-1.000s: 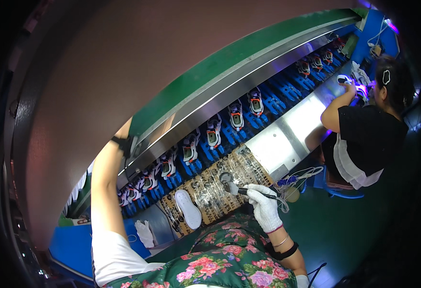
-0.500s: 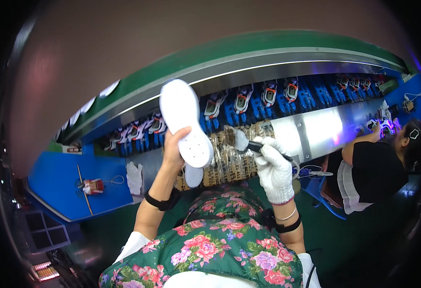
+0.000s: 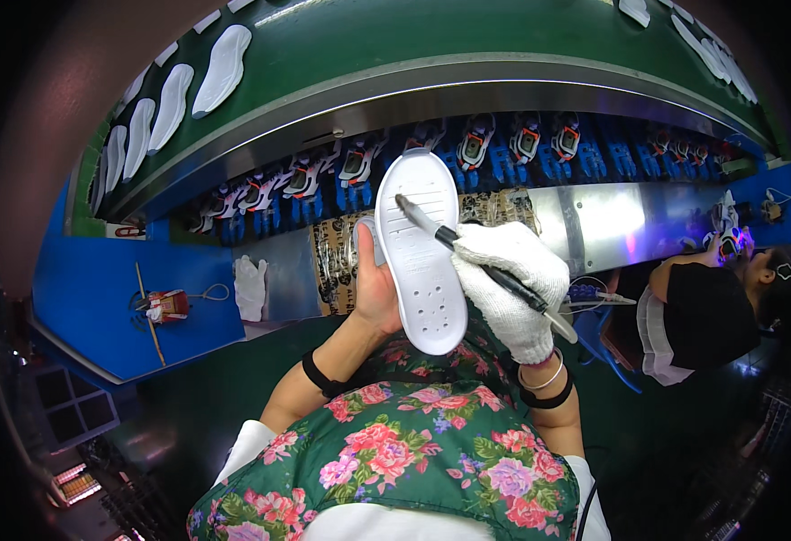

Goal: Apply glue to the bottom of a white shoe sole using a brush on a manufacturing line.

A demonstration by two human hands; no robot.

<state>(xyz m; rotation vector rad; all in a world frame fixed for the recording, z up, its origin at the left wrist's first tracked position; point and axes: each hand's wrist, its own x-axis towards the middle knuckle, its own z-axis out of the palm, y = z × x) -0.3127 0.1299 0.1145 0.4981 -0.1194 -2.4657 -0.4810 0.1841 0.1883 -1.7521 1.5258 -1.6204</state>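
Note:
My bare left hand [image 3: 379,293] grips a white shoe sole [image 3: 413,261] by its left edge, the fingers hidden behind it. The sole's inner face is turned up, with grooves across its far part and several small holes near its close end. Behind it, a strip of another pale sole [image 3: 367,233] peeks out beside my thumb. In a white knit glove, my right hand [image 3: 530,257] is closed around a brush [image 3: 447,236] with a dark handle. The brush's bristles touch the grooved part of the sole, left of its middle.
Behind my hands runs a metal ledge [image 3: 585,207] partly covered with taped cardboard [image 3: 330,261]. Shoe uppers [image 3: 303,176] stand on blue racks beyond it, below a green belt [image 3: 395,41] carrying white soles. A white glove [image 3: 250,287] lies by the blue table [image 3: 89,298]. Right, a co-worker [image 3: 697,307] handles a shoe.
The brush has moved from the taped cardboard onto the sole. My left hand has brought the sole rightward and closer. The view has shifted, showing more of the green belt.

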